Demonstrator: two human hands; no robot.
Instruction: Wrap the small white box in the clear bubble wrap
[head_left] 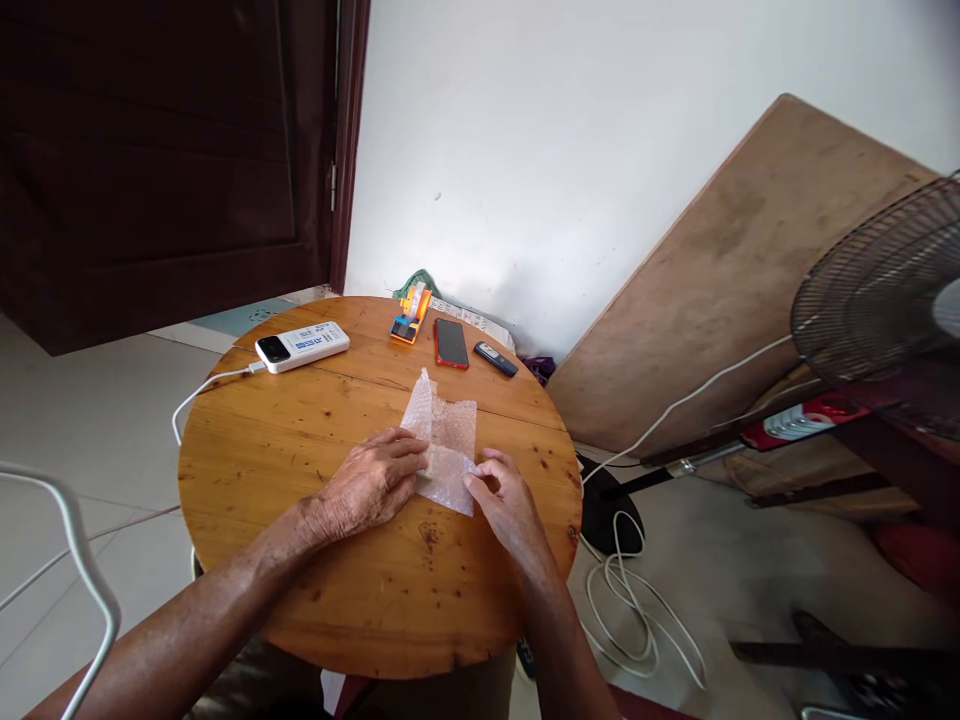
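Observation:
A piece of clear bubble wrap [453, 430] lies on the round wooden table [255, 500], its near part folded over and its far left corner sticking up. My left hand [373, 477] rests on its left edge, fingers together and pointing right, palm down; whether anything is under the fingers is hidden. At the right edge, my right hand [504, 492] pinches the wrap between thumb and index finger.
Along the table's far side are a white power bank [304, 346] with a cable, an orange tape dispenser [410, 314], a red-edged phone [451, 343] and a dark remote-like device [496, 359]. A fan [885, 290] stands right, with cables on the floor.

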